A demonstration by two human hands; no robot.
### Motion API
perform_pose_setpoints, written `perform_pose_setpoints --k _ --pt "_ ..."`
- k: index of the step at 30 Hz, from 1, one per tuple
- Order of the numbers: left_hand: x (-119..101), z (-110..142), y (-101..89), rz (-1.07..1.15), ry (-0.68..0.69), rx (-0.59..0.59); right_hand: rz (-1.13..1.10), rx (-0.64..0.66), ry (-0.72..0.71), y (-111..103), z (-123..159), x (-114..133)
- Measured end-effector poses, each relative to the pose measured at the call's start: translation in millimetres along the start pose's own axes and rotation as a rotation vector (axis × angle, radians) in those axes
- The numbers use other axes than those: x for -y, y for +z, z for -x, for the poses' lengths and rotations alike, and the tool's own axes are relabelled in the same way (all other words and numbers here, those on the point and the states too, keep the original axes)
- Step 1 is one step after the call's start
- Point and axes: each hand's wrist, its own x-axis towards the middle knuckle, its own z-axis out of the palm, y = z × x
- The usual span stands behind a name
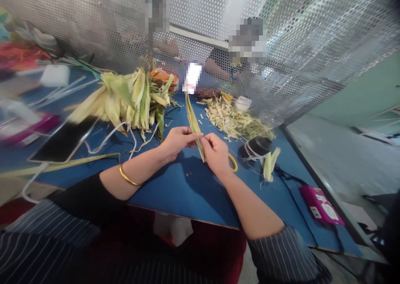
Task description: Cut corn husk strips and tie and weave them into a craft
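A long, narrow strip of corn husk (192,115) is held upright-slanting above the table, its far end pointing toward the mesh. My left hand (181,141) pinches it near the middle between thumb and fingers. Close beside it, my right hand (215,152) also pinches the husk, thumb against its right edge. The yellow loop of a handle (233,162) shows beside my right hand; the rest of that tool is hidden. A large bundle of corn husks (131,98) lies beyond my left hand. Past my right hand is a heap of shredded husk pieces (233,117).
A black spool of thread (256,147) stands at the right with a folded husk (270,164) next to it. A purple power strip (322,204) lies by the right edge. On the left are a phone (64,140) and a white cable (108,139). Perforated metal mesh (200,21) borders the table (200,192).
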Motion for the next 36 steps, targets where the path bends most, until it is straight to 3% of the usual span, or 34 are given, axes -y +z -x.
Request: perform_pose_setpoints --k 6,12,19,21,24,26,28,31,34,36 --pt "-1.1 -5.4 -5.7 0.107 -0.032 0.039 -0.564 0.082 0.288 5.5 -2.6 -6.6" --pt "-4.1 -6.1 -6.0 0.131 -0.053 0.052 -0.629 0.106 0.275 4.0 -3.9 -3.5" --pt "-8.4 -7.2 -8.9 0.045 0.097 -0.181 -0.498 0.226 0.27 3.0 -1.4 3.1" --pt "-7.8 -6.8 -9.4 0.0 0.097 -0.21 -0.487 0.163 0.278 2.9 -2.6 0.0" --pt "-7.9 -1.0 -7.5 -0.21 0.092 -0.164 -0.367 -0.001 0.252 -2.8 -8.5 -7.3" --pt "-10.8 5.7 -5.4 -0.472 0.203 -0.137 -0.134 -0.059 0.154 -10.6 -13.0 -10.3" --pt "-15.9 11.4 -4.6 -0.744 0.45 -0.186 0.177 -0.056 0.004 -18.9 -15.7 -10.0" --pt "-22.0 10.9 -8.4 -0.937 0.659 -0.176 0.516 0.004 -0.178 -26.1 -15.4 -5.4" --pt "-20.5 1.6 -15.6 -1.052 0.549 -0.036 0.579 0.071 -0.238 -26.4 -14.9 -2.5" --pt "-17.7 -4.2 -20.0 -1.057 0.47 -0.011 0.558 0.088 -0.237 -27.2 -16.7 -2.8"
